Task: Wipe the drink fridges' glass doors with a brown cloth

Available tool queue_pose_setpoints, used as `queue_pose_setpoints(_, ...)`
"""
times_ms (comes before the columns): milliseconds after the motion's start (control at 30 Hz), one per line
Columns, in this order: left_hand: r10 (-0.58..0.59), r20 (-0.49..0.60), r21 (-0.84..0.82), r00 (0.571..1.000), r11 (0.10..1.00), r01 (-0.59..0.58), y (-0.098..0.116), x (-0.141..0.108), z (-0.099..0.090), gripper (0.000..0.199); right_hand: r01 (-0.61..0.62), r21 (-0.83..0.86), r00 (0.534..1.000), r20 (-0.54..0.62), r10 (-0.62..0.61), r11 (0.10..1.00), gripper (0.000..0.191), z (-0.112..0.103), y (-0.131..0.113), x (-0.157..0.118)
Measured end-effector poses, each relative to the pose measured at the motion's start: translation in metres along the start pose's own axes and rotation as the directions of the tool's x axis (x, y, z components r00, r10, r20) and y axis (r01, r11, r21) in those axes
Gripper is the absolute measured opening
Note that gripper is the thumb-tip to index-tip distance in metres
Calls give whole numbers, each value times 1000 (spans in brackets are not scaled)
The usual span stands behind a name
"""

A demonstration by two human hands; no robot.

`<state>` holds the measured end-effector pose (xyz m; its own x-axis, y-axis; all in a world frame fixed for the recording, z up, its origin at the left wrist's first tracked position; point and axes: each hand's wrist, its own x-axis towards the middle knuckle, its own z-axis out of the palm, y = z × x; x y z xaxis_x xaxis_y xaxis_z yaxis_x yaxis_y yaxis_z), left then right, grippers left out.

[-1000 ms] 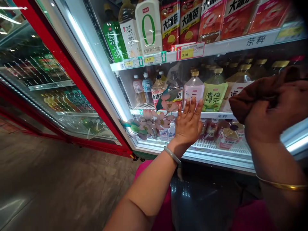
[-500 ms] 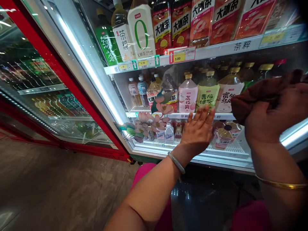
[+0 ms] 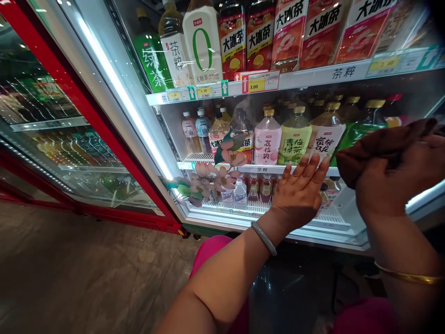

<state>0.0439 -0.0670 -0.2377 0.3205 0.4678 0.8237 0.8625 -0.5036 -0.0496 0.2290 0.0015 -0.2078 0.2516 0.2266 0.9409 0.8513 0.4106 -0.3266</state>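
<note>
The left hand [image 3: 297,197] spreads flat, seemingly for support, on the glass door [image 3: 205,178] while the right hand [image 3: 391,183] grips bunched brown cloth [image 3: 361,150].

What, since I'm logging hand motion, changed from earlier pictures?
The left hand moved right and down, from in front of the pink lychee bottle toward the peach oolong bottle. Nothing was grasped or released. The right hand still holds the brown cloth; both bottles stayed.
</note>
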Motion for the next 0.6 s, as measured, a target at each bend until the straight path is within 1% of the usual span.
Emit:
queue_pose_setpoints(33,4,8,-3,1000,1000,-3,0,0,1,68,26,-13,999,31,-25,1000,40,0,-6,-6)
queue_pose_setpoints(67,-7,15,-6,1000,1000,7,0,0,3,68,70,-29,996,57,-69,997,35,1,-15,-14)
queue_pose_setpoints(100,-20,17,-8,1000,1000,20,-1,-1,5,69,131,-31,984,126,-127,991,27,2,-25,-22)
queue_pose_setpoints(167,-31,19,-18,999,999,31,-3,-1,8,72,222,-7,962,166,-218,975,18,3,-41,-31)
queue_pose_setpoints(200,-31,21,-25,999,999,31,-3,0,9,74,257,4,949,190,-253,966,17,3,-42,-31)
queue_pose_setpoints(233,-31,25,-32,999,999,32,-4,0,9,76,278,15,944,181,-276,961,17,1,-39,-27)
queue_pose_setpoints(300,-33,36,-45,999,998,35,-3,2,8,78,262,14,955,141,-261,965,18,-6,-21,-14)
queue_pose_setpoints(367,-47,46,-53,998,997,49,-1,3,6,78,162,-14,984,77,-161,987,21,-13,3,0)
queue_pose_setpoints(433,-42,65,-58,997,997,46,0,3,6,76,40,-58,999,12,-39,998,28,-16,18,5)
queue_pose_setpoints(467,-39,78,-57,996,997,43,1,2,6,75,11,-78,1000,6,-11,997,33,-15,19,3)
queue_pose_setpoints(500,-41,91,-53,995,998,46,1,2,6,75,13,-88,1000,6,-12,996,35,-14,16,-2)
queue_pose_setpoints(533,-47,103,-48,994,997,52,1,2,7,75,36,-92,999,20,-34,995,34,-12,10,-8)
queue_pose_setpoints(600,-60,120,-38,991,997,65,1,1,9,77,122,-75,989,95,-114,990,25,-9,-8,-21)
